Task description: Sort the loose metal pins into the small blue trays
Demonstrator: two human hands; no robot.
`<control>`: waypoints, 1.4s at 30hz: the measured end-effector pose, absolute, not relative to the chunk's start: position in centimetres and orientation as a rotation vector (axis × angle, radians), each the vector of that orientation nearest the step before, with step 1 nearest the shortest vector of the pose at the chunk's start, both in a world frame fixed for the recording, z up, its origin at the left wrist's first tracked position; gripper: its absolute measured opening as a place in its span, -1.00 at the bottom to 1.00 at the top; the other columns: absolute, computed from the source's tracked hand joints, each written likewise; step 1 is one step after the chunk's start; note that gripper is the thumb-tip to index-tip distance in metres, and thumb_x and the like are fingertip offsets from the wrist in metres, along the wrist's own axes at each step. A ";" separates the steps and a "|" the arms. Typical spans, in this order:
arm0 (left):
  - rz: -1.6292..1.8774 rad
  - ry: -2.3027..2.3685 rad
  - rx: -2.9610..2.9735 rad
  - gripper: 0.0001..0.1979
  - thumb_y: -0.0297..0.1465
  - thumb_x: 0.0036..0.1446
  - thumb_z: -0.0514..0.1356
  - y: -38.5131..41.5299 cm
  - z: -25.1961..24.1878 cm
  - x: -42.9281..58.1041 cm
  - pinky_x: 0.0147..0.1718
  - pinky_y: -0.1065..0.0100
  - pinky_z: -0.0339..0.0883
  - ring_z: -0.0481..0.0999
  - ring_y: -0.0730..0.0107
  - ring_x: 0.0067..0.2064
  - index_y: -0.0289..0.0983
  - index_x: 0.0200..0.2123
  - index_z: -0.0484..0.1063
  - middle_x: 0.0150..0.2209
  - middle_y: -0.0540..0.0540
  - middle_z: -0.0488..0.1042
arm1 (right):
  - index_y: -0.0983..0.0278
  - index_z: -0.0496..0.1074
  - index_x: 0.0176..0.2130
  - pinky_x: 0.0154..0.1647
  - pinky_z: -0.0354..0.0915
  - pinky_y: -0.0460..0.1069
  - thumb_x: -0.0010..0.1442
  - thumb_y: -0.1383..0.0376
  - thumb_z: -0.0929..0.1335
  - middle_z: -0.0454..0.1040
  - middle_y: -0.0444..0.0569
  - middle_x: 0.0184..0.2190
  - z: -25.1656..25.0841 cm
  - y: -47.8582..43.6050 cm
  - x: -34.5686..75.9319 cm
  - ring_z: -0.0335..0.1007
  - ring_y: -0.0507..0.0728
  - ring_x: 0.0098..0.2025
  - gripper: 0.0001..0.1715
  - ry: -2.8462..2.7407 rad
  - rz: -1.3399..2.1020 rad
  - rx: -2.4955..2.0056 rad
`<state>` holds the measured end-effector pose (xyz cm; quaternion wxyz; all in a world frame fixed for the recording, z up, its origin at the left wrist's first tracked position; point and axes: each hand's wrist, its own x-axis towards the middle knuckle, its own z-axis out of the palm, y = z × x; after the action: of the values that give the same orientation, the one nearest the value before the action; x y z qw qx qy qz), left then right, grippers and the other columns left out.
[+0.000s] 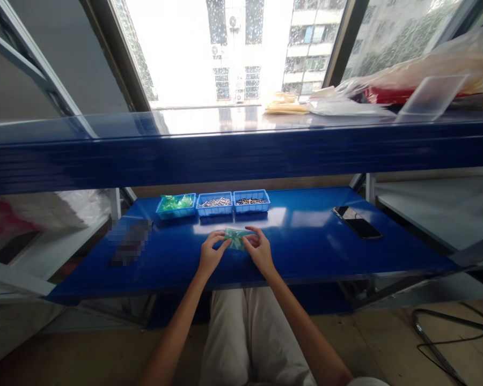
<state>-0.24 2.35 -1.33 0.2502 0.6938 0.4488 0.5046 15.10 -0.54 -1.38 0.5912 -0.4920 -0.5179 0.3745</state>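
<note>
Between my two hands a small green see-through plastic bag (pixel 235 236) is held over the front half of the blue table. My left hand (pixel 213 251) pinches its left side between thumb and fingers. On the other side, my right hand (pixel 260 249) grips the bag's right edge, thumb in front. Whatever lies inside the bag is too small to make out. Behind the hands stand three blue bins in a row: a left bin (pixel 175 215) with green plastic bags (pixel 177 202), a middle bin (pixel 214 211) of silvery screw-like pieces, and a right bin (pixel 251 207) of darker ones.
A phone (pixel 357 222) lies on the right of the blue table (pixel 306 257). At the left is a pixelated dark object (pixel 132 242). A raised blue shelf (pixel 241 155) crosses above the table's back, bearing plastic wrapping (pixel 426 69) and a clear tray (pixel 432 99).
</note>
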 end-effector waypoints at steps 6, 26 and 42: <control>1.379 1.392 1.687 -0.76 -0.22 -0.03 0.16 2.4 -1.5 -0.8 -0.34 0.38 0.31 0.45 0.37 -0.38 -0.30 -0.47 0.44 -0.47 -0.05 0.48 | 0.28 0.21 -0.04 -0.57 0.25 -0.10 0.03 0.16 0.30 0.45 -0.10 -0.45 -2.3 0.0 15.4 0.38 0.04 -0.54 -0.50 -1.208 0.983 -1.136; 1.485 1.953 1.843 -0.80 -0.46 -0.13 0.10 18.9 4.6 -17.4 0.03 0.07 0.14 0.34 0.09 -0.03 -0.31 -0.34 0.40 -0.20 -0.17 0.46 | 0.30 0.37 -0.26 -0.61 0.18 -0.10 0.08 0.11 0.27 0.41 -0.07 -0.55 -1.8 0.1 15.3 0.30 0.05 -0.57 -0.68 -1.275 1.035 -1.172; 1.375 1.788 2.005 -0.74 -0.32 -0.10 0.08 19.3 2.7 -17.6 -0.02 0.12 0.20 0.37 0.09 -0.06 -0.33 -0.35 0.43 -0.25 -0.20 0.48 | 0.29 0.38 -0.27 -0.60 0.15 -0.12 0.11 0.13 0.25 0.42 -0.08 -0.54 -1.7 -0.2 15.4 0.31 0.03 -0.56 -0.69 -1.298 1.034 -1.196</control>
<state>-17.64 19.26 2.71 0.0618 0.6633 0.5912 0.4547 15.39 -0.18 -1.67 0.5211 -0.4990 -0.5415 0.4314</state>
